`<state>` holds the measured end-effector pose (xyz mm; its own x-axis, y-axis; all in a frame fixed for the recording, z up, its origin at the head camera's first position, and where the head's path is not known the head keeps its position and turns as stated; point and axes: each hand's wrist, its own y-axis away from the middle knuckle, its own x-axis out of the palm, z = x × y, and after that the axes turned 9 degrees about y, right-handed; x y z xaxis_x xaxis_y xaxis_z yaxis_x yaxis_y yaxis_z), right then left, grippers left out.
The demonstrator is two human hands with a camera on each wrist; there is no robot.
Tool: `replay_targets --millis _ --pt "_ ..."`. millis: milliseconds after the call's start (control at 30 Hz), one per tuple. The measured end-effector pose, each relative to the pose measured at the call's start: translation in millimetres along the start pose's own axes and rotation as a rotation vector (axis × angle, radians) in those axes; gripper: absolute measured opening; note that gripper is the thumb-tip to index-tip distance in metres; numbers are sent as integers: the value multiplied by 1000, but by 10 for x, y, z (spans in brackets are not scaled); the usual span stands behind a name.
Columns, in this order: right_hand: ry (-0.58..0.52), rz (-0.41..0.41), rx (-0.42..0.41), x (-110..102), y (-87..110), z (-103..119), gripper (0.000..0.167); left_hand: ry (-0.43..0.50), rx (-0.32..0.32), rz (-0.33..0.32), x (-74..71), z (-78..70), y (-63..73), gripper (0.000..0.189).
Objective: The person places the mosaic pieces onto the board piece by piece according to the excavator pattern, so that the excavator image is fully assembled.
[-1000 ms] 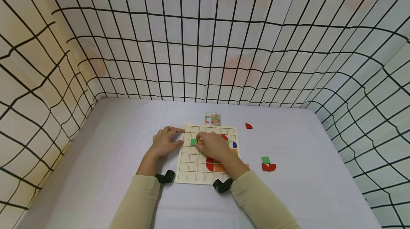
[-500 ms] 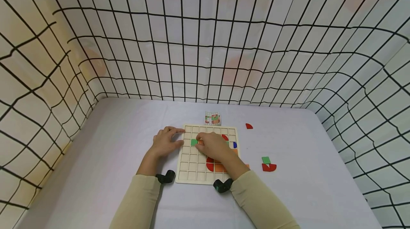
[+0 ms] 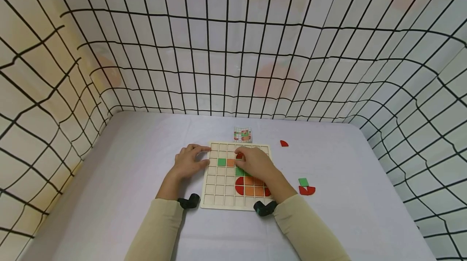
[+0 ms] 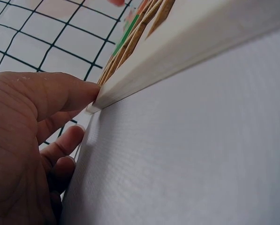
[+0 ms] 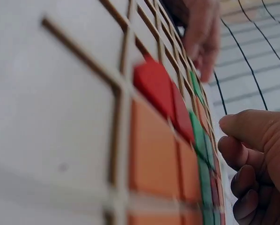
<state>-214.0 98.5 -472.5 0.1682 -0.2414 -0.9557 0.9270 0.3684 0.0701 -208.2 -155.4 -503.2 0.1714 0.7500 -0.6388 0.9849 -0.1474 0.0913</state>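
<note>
My left hand [image 3: 187,165] lies at the left edge of the pale gridded board [image 3: 215,200], thumb and forefinger spread and touching it; in the left wrist view the thumb tip presses the board's edge. My right hand [image 3: 258,165] is over the upper right of the board with fingers loosely bent. Its thumb [image 5: 252,124] and forefinger hold nothing between them in the right wrist view. A red piece [image 3: 239,156] shows at its fingertips. A green square [image 3: 221,162] and an orange square [image 3: 231,163] sit side by side in cells left of it.
Lower on the board are red quarter circles [image 3: 239,190], orange squares [image 3: 249,191] and green pieces [image 3: 239,171]. A pattern card [image 3: 242,134] lies behind the board. Loose on the right are red quarter circles [image 3: 284,143] and a green square [image 3: 303,182]. Black wire mesh [image 3: 233,54] surrounds the table.
My right hand has moved right from the orange square, which now shows beside the green one. More pieces at the board's lower right are uncovered. My left hand has stayed put.
</note>
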Motion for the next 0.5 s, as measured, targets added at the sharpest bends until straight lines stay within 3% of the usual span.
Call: replay_targets --millis 233,500 --pt "-71 0 182 -197 78 -489 39 -4 -1 -2 4 1 3 48" --pt "-13 -92 364 -252 136 -1107 43 -2 -3 1 5 -5 5 47"
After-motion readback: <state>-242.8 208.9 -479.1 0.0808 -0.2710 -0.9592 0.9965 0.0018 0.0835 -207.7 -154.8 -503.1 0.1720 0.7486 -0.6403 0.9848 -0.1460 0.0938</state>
